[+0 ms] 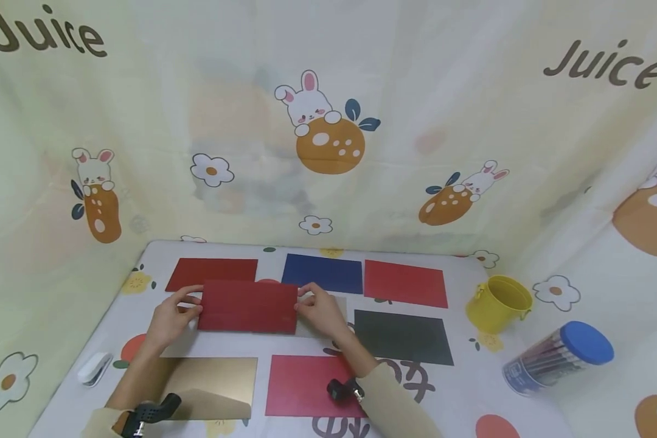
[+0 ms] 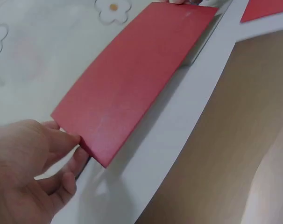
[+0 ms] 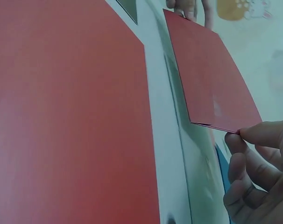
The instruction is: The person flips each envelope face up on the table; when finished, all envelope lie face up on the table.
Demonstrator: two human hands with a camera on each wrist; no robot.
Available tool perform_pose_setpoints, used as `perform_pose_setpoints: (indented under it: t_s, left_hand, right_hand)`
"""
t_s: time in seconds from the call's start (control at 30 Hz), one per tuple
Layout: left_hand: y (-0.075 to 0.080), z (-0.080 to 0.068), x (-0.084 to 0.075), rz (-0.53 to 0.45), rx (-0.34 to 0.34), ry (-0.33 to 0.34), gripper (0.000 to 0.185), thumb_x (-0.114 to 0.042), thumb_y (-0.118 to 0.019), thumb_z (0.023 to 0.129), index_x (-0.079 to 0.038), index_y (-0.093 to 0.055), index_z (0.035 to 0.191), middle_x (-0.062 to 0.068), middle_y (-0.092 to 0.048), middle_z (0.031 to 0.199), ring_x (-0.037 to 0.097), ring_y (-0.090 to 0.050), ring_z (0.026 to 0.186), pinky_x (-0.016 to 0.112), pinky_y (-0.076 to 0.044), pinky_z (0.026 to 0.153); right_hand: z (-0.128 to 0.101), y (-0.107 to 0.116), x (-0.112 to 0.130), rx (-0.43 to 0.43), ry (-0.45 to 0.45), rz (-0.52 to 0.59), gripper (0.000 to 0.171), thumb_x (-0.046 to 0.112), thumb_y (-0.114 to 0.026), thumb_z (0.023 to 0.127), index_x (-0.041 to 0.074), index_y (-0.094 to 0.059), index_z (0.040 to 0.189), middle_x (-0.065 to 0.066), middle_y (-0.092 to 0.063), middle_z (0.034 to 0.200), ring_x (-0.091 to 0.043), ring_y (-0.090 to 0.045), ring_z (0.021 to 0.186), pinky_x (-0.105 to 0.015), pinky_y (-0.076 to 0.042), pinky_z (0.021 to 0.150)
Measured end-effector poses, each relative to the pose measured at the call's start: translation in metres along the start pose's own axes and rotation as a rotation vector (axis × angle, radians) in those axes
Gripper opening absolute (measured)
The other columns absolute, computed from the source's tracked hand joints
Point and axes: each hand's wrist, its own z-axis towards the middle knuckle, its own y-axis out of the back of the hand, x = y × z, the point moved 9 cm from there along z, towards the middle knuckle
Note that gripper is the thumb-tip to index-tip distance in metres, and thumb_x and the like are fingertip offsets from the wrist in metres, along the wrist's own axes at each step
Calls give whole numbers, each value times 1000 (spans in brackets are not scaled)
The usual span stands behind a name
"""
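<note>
A dark red folded card [image 1: 247, 306] is held just above the table between both hands. My left hand [image 1: 172, 316] pinches its left short edge, thumb on top and fingers underneath [image 2: 62, 182]. My right hand [image 1: 320, 310] pinches the right short edge at a corner [image 3: 253, 135]. In the wrist views the card [image 2: 132, 79] [image 3: 211, 79] shows two layers, and it hovers over a grey sheet [image 1: 323, 328] lying on the table.
Coloured sheets lie around: dark red [image 1: 210, 272], blue [image 1: 323, 274], red [image 1: 405, 283], black [image 1: 402, 336], gold [image 1: 213, 383], red [image 1: 306, 383]. A yellow bucket [image 1: 498, 302] and a blue-lidded pen jar [image 1: 558, 359] stand at the right. A small white object [image 1: 94, 368] lies at the left edge.
</note>
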Motion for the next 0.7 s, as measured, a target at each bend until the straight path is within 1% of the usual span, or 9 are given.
perform_pose_setpoints:
  t_s: [0.1,0.2,0.27,0.33,0.47,0.6,0.7]
  left_hand:
    - [9,-3,9,53,15,28,51,-3,-68,94,-9,-53,142,18,-68,109,35,-71,94,29,-50,66]
    - [18,-6,17,88,43,60,52,-2,-67,94,-6,-50,143,21,-67,109,37,-70,95,30,-51,65]
    - [24,-8,23,102,55,75,52,-1,-67,94,-4,-50,143,22,-66,109,37,-70,94,30,-52,65]
    - [31,-10,28,114,68,90,52,-1,-66,94,-3,-49,143,23,-66,110,38,-70,94,31,-53,65]
    - [42,-11,36,150,82,93,52,0,-66,93,-1,-49,142,23,-67,107,38,-70,93,32,-54,64]
    - [50,-13,43,169,91,105,51,0,-66,92,1,-49,141,24,-68,105,35,-70,91,33,-55,65]
    - [54,-15,47,171,91,130,50,-1,-66,93,3,-49,140,27,-67,107,34,-70,89,37,-56,66]
  right_hand:
    - [8,-16,7,31,4,-15,24,17,-72,91,13,-62,112,0,-76,89,-10,-70,83,-29,-52,74]
    - [14,-30,15,50,12,-22,23,16,-73,90,13,-63,111,0,-76,89,-9,-70,82,-29,-52,74]
    - [18,-40,19,69,9,-4,22,15,-73,90,12,-63,110,0,-75,88,-9,-69,78,-27,-52,69]
    - [22,-49,22,87,0,27,21,13,-73,90,10,-63,109,1,-74,84,-8,-67,71,-25,-51,65]
    - [27,-65,27,122,-16,142,20,11,-70,92,5,-65,110,-2,-71,77,-15,-67,62,-23,-48,58]
    - [26,-75,31,152,-25,234,23,10,-67,93,2,-65,114,-8,-72,79,-22,-68,65,-23,-47,58]
    - [25,-79,32,172,-36,251,23,12,-65,94,2,-66,115,-12,-72,81,-20,-67,65,-23,-44,55]
